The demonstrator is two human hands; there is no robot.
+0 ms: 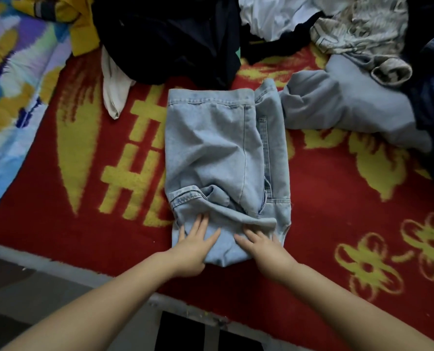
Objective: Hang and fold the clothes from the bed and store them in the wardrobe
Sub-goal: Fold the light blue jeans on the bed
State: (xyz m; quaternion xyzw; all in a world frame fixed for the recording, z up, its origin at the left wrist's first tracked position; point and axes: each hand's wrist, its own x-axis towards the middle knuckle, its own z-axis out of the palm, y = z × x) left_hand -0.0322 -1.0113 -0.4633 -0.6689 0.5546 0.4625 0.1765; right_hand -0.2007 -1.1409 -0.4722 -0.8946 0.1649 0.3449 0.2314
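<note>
A light blue denim garment [218, 153] lies folded into a long rectangle on the red and yellow blanket [84, 224], its near end toward me. My left hand [195, 247] rests flat on the near left part of the denim with straight, spread fingers. My right hand [264, 249] lies flat on the near right part, fingers pointing up along the cloth. Neither hand grips the fabric.
A pile of clothes fills the far side: a dark garment [170, 34], a yellow one [66, 13], a white one [274, 13], a patterned grey one [362, 29] and a pale blue sweatshirt [350, 105]. A colourful quilt [13, 84] lies left. The bed edge [59, 264] runs near me.
</note>
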